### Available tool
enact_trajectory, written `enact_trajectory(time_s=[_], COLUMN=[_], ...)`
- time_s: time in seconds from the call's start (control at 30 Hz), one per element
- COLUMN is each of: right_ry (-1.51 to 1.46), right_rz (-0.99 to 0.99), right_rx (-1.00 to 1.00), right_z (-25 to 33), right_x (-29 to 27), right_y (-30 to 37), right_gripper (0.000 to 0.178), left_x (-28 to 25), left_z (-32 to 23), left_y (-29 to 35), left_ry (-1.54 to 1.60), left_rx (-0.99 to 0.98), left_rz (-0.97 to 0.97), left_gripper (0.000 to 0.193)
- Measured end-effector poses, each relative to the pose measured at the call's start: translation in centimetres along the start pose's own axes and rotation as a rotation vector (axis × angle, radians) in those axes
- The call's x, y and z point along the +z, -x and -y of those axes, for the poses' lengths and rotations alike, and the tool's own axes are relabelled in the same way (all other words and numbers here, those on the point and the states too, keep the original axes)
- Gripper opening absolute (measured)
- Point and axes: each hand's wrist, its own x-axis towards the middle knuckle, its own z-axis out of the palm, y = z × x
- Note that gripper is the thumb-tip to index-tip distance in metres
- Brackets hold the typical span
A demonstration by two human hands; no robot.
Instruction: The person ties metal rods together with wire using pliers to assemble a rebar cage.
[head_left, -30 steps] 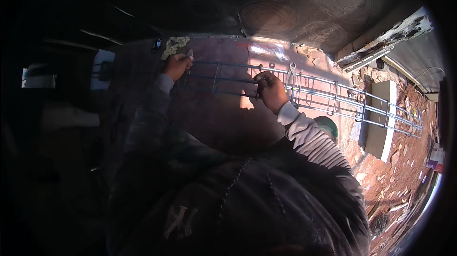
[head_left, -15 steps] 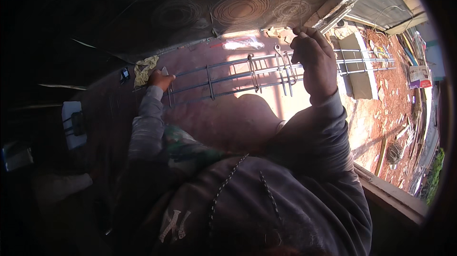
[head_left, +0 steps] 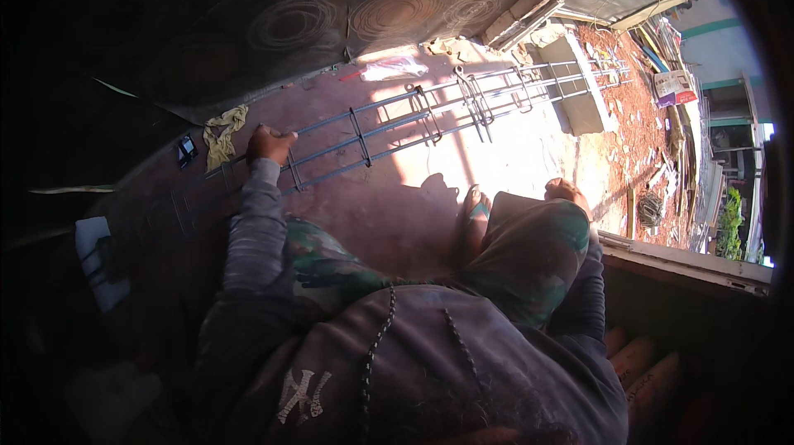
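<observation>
A long rebar cage [head_left: 389,121] of straight steel bars and bent stirrups stretches across the floor in front of me. My left hand [head_left: 270,145] is closed around the far bar, close to a stirrup [head_left: 295,170]. Beyond my right knee, low and away from the cage, is my right hand [head_left: 569,193]. Its fingers look curled, and whatever they hold, if anything, I cannot make out. Several stirrups stand bunched and tilted around the middle of the cage. The cage's left part fades into shadow.
A yellow cloth [head_left: 222,135] and a small dark object [head_left: 187,150] lie left of my left hand. The cage's right part passes over a pale block [head_left: 575,85]. Clear plastic [head_left: 395,69] lies behind the cage. Wire coils [head_left: 397,11] rest against the dark wall.
My right hand has dropped from above the cage, where it held up a thin wire, to beside my right knee. My left hand stays at the cage. The view has shifted.
</observation>
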Motion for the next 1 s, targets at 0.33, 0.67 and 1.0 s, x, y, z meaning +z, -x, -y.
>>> enact_trajectory(time_s=[0.33, 0.67, 1.0], right_ry=[-0.540, -0.480, -0.416], right_rz=[0.208, 0.365, 0.374], right_rx=[0.461, 0.190, 0.094], right_z=[10.8, 22.0, 24.0], right_x=[4.8, 6.9, 7.4], right_y=[-0.3, -4.1, -7.3], right_gripper=[0.019, 0.019, 0.018], left_x=[-1.1, -0.4, -0.8], left_z=[-1.0, -0.4, -1.1], left_y=[1.4, 1.4, 2.9], left_ry=[-0.020, -0.053, 0.075], left_rx=[0.030, 0.065, 0.230], left_rz=[-0.035, -0.068, -0.240], left_gripper=[0.046, 0.044, 0.042])
